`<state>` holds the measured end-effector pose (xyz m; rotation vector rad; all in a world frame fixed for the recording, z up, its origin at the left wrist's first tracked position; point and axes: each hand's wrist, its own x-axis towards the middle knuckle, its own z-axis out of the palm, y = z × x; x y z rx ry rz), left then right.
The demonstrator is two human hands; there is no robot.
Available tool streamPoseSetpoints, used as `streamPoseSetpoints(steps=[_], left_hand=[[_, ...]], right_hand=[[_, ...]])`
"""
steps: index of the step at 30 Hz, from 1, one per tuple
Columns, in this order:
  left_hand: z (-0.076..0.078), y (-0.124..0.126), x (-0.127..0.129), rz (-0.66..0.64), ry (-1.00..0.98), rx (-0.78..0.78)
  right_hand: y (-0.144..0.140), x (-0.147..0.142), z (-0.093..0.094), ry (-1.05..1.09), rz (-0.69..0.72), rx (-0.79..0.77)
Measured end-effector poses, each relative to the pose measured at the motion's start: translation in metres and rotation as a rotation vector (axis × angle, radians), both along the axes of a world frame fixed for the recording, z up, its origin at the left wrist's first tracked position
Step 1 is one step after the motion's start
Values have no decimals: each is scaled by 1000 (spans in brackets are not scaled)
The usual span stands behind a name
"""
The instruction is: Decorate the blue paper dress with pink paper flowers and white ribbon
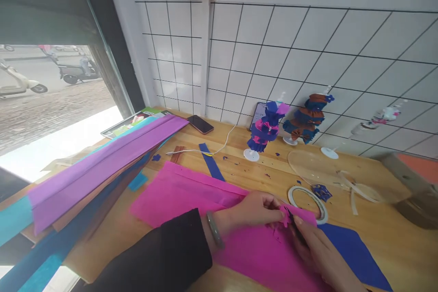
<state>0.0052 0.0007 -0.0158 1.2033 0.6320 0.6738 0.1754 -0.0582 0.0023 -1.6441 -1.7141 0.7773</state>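
**Pink paper pinched between two hands at the table's near edge**

Head view looks down on a wooden table (393, 237) set against a white wall with a black grid. At six o'clock a sheet of pink paper (191, 191) lies flat across the wood. The left hand (255, 210), coming out of a black sleeve with a grey bracelet at the wrist, closes its fingertips narrowly on a small cut piece at the sheet's far right edge, seemingly to keep it taut. The right hand (318, 251) meets it from five o'clock, with a thin dark tool (290, 216) showing between the two hands; I cannot tell just how its fingers sit on that tool, nor what the tool is.

A ring of tape (321, 212) lies just beside the hands at four o'clock, within easy reach, and one blue sheet (356, 253) lies partly under the right hand. At nine o'clock long folded paper is stacked: purple (102, 164) on top, teal and dark blue beneath.

Counted along the wall at twelve to two o'clock: three small stands on white bases, the first (265, 130) ruffled blue and pink, the second (306, 121) blue and brown, the third (376, 121) mostly white. Two phones show, one (200, 124) flat at eleven o'clock, the other (259, 114) propped against the wall. One blue strip (211, 162) and one white cable (219, 148) lie between them.
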Motion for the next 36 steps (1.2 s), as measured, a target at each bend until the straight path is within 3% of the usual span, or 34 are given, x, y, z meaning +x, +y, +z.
streamPoseSetpoints(steps=[4, 10, 16, 20, 27, 36], left_hand=[[-2, 0, 0, -17, -40, -24], [-5, 2, 1, -35, -50, -59], [-1, 1, -1, -26, -15, -59], [5, -1, -1, 2, -18, -56], [4, 0, -1, 13, 24, -18], [4, 2, -2, 18, 72, 36]], right_hand=[[2, 3, -4, -21, -40, -66], [3, 9, -14, -10, -37, -35], [2, 3, -3, 40, 16, -1], [-1, -7, 6, 160, 91, -179], [-2, -16, 12, 383, 81, -405], [1, -14, 7, 451, 108, -378]])
